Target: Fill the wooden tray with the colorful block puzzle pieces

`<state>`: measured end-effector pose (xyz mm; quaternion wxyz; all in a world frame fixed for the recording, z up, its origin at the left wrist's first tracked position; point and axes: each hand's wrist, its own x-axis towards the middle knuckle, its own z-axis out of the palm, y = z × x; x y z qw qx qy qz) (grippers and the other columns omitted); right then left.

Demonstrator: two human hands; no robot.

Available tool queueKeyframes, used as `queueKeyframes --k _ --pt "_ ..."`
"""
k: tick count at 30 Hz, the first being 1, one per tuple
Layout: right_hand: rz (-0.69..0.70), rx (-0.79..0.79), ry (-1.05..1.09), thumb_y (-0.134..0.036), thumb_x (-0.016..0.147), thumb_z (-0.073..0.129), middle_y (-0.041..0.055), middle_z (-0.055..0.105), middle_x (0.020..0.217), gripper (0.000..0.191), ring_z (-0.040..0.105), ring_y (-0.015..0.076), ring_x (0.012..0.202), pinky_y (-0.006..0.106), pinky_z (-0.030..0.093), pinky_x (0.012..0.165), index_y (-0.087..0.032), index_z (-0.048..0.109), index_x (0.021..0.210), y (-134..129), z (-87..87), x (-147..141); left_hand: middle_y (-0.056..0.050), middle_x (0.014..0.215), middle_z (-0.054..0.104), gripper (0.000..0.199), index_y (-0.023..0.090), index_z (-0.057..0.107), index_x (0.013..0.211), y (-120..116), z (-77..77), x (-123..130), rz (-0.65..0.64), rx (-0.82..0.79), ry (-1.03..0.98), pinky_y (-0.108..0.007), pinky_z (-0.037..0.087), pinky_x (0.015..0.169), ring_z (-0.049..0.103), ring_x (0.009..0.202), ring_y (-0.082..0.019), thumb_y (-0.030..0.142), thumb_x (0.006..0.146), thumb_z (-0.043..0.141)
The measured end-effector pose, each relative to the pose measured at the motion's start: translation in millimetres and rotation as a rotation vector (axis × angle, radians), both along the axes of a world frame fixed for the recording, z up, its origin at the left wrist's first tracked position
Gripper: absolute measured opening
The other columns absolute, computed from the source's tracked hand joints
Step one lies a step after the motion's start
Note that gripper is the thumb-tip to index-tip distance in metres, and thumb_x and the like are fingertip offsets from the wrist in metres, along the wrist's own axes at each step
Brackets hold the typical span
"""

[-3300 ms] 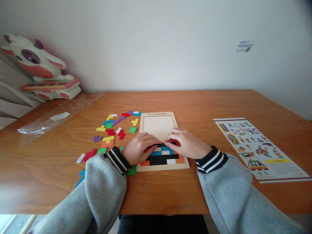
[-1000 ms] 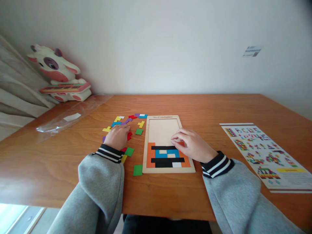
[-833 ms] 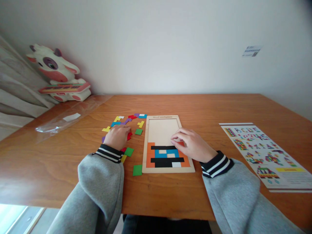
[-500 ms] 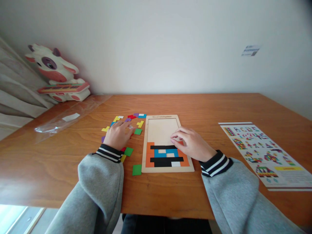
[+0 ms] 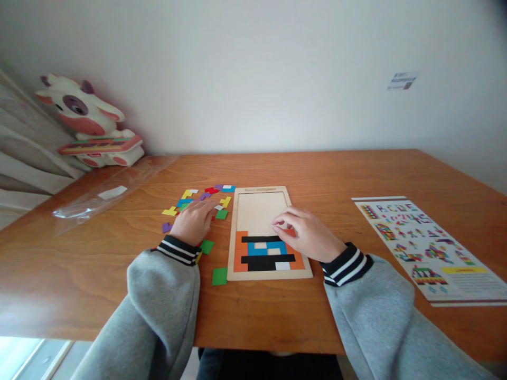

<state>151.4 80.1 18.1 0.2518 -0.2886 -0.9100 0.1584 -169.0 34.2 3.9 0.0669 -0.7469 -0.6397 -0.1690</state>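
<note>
My left hand [image 5: 193, 221] is over the loose coloured pieces left of the board, palm down, fingers stretched out. Its fingertips are close to a small white piece [image 5: 218, 207]; whether they touch it I cannot tell. A green square [image 5: 221, 215] and a yellow piece [image 5: 225, 201] lie just beyond them. The wooden puzzle board [image 5: 231, 258] has its near part filled with orange, black, blue and white pieces. Over its right edge hovers my right hand [image 5: 307, 232], fingers loosely curved and apart from the thumb, nothing visible between them. It partly hides an orange piece [image 5: 291, 232].
A printed pattern sheet [image 5: 420, 237] lies on the right of the table. At the left are a clear plastic bag [image 5: 91, 203] and a cow-shaped toy keyboard [image 5: 99, 145]. Two more green squares [image 5: 219, 276] lie along the board's left side.
My left hand's fingers have drawn together and slightly back, and the white piece by the fingertips shows more plainly. My right hand stays nearly still. The whole view has shifted slightly.
</note>
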Motion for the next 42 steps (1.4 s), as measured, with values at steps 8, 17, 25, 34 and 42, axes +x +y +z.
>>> queueKeyframes --k 8,17,25,34,42 --pt "-0.003 0.029 -0.017 -0.025 0.097 0.057 0.0051 0.069 0.096 0.011 0.065 0.0187 0.086 0.035 0.05 0.081 -0.021 0.067 0.096 0.3 -1.7 -0.3 -0.01 0.116 0.075 0.036 0.018 0.073 0.111 3.7 -2.8 1.4 -0.102 -0.043 -0.029 -0.04 0.053 0.103 0.069 0.111 -0.024 0.024 0.095 0.041" --pt "-0.012 0.009 0.001 -0.026 0.096 0.057 0.0051 0.069 0.095 0.012 0.065 0.0182 0.084 0.034 0.051 0.079 -0.021 0.068 0.095 -0.1 -0.7 -0.2 -0.008 0.103 0.078 0.031 0.021 0.075 0.101 -2.6 4.7 7.7 -0.045 0.043 -0.004 -0.034 0.057 0.092 0.073 0.097 -0.023 0.032 0.097 0.047" --pt "0.008 -0.2 0.157 -0.026 0.094 0.06 0.0041 0.071 0.096 0.011 0.065 0.0134 0.074 0.029 0.053 0.075 -0.02 0.069 0.097 -4.9 2.6 -4.5 -0.007 0.097 0.076 0.021 0.017 0.073 0.101 -15.4 13.0 49.6 -0.255 0.166 -0.514 -0.026 0.062 0.077 0.073 0.081 -0.016 0.032 0.093 0.062" --pt "0.092 -0.486 0.206 -0.043 0.091 0.066 0.0025 0.075 0.085 0.024 0.067 0.0139 0.073 0.026 0.054 0.069 -0.02 0.072 0.094 -13.7 9.7 -12.1 -0.01 0.089 0.074 0.019 0.017 0.075 0.095 -26.6 13.0 93.9 -0.481 -0.122 -0.881 -0.025 0.061 0.067 0.071 0.078 -0.017 0.033 0.092 0.066" --pt "0.083 -0.654 0.096 -0.046 0.084 0.072 0.0012 0.074 0.073 0.028 0.064 0.0127 0.063 0.024 0.049 0.059 -0.018 0.075 0.088 -5.6 10.1 0.4 -0.007 0.094 0.076 0.015 0.017 0.073 0.102 -25.5 14.4 89.4 -0.505 -0.072 -0.619 -0.028 0.057 0.081 0.07 0.087 -0.017 0.026 0.093 0.065"
